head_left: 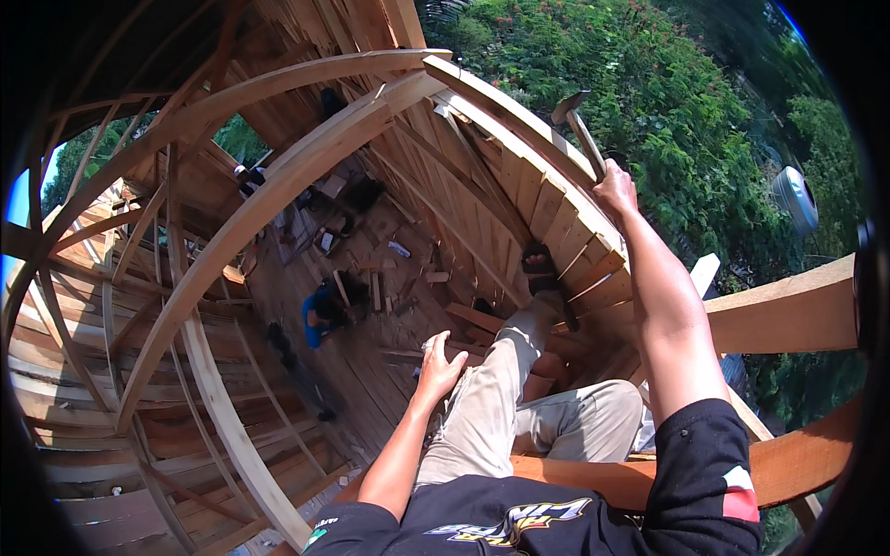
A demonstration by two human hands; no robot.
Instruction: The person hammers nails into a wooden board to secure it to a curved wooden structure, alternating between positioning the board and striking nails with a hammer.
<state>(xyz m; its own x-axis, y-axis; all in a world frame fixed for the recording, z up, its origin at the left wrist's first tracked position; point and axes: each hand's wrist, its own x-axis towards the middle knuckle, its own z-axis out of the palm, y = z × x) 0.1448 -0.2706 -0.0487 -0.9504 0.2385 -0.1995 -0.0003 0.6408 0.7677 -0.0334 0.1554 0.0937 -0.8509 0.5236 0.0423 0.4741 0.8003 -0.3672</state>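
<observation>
My right hand (615,190) is wrapped round the handle of a hammer (585,139), raised with its metal head up and to the left. The hammer is apart from the wooden beam (519,116) that curves along the top of the plank wall (547,208). Beside my bent leg (501,380), my left hand (438,368) hangs with its fingers spread and nothing in it. My sandalled foot (538,262) rests against the inner side of the planks.
Curved beams (278,195) cross the high timber frame I sit in. Far below, a person in blue (320,315) bends over a wooden floor (362,389) strewn with offcuts. A thick beam (788,306) is at my right. Bushes (649,93) grow outside.
</observation>
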